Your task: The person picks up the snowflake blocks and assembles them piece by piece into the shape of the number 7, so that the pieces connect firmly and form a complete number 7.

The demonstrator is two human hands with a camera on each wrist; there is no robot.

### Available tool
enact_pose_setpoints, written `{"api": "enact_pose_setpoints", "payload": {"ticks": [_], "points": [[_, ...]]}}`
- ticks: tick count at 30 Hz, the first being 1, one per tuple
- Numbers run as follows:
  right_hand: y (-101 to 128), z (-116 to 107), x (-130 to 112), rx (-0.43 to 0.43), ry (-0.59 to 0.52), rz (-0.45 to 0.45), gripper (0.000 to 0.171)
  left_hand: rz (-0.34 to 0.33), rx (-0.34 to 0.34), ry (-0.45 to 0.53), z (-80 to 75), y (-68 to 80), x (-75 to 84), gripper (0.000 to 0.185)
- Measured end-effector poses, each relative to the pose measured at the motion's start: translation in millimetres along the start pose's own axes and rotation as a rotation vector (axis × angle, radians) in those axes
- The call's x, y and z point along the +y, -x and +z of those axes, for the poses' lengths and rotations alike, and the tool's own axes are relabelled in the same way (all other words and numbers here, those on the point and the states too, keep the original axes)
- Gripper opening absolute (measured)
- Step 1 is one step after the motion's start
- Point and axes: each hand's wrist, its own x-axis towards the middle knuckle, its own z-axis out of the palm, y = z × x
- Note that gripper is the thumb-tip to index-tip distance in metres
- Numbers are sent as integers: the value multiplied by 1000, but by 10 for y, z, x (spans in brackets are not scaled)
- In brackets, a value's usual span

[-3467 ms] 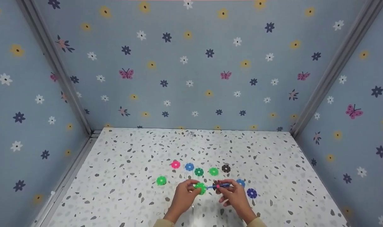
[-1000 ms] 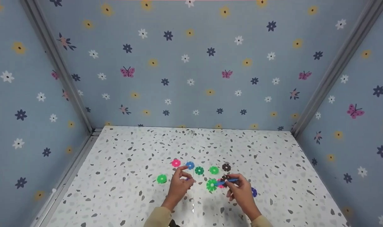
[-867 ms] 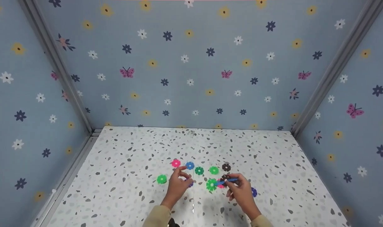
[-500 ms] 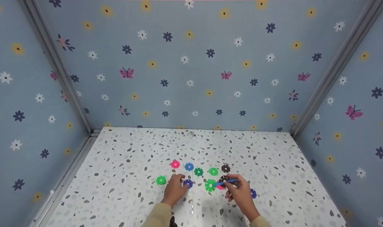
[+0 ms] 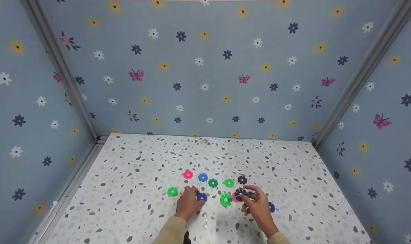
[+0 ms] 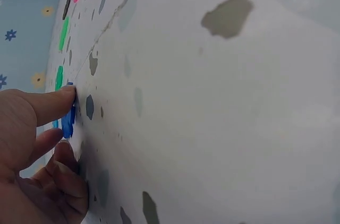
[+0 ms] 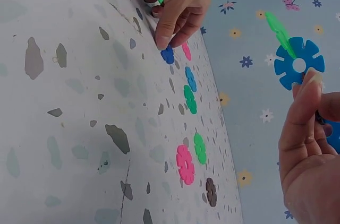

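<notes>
My left hand (image 5: 188, 204) is low over the table, thumb and index finger at opposite edges of a dark blue slotted plastic disc (image 5: 202, 197), pinching it where it lies. To the right, my right hand (image 5: 258, 206) holds several interlocking discs joined together, raised above the table. At the left end of this piece stands a bright green disc (image 5: 225, 200), slotted into a blue disc (image 7: 299, 63) that appears edge-on in the head view. A brown disc (image 5: 240, 194) sits at the right fingertips. The fingers partly hide the rest of the joined piece.
Loose discs lie beyond the hands: pink (image 5: 188, 174), blue (image 5: 202, 177), dark green (image 5: 213, 183), light green (image 5: 229, 183) and brown (image 5: 242, 180). Another green disc (image 5: 172, 191) is left of the left hand. A second pink disc (image 7: 185, 164) lies beneath the joined piece. Patterned walls (image 5: 205, 67) enclose the table.
My left hand has let go of the joined piece's green disc, moved left and lowered onto the dark blue disc. My right hand keeps its hold, with the piece turned slightly.
</notes>
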Motion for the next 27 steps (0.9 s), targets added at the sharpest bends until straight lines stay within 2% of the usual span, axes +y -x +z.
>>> {"api": "enact_pose_setpoints", "payload": {"ticks": [10,15,21,27], "points": [[2,18,3,-5,-23,34,46,23,-51,87,-35,47,-48,27],[9,13,-1,-11,-15,52,46,54,-59,188,-57,82,-36,21],[13,0,24,8,-20,85,46,131,-84,401,-89,151,37,19],[0,-1,43,48,-38,103,45,243,-71,491,-178,219,147,20]]}}
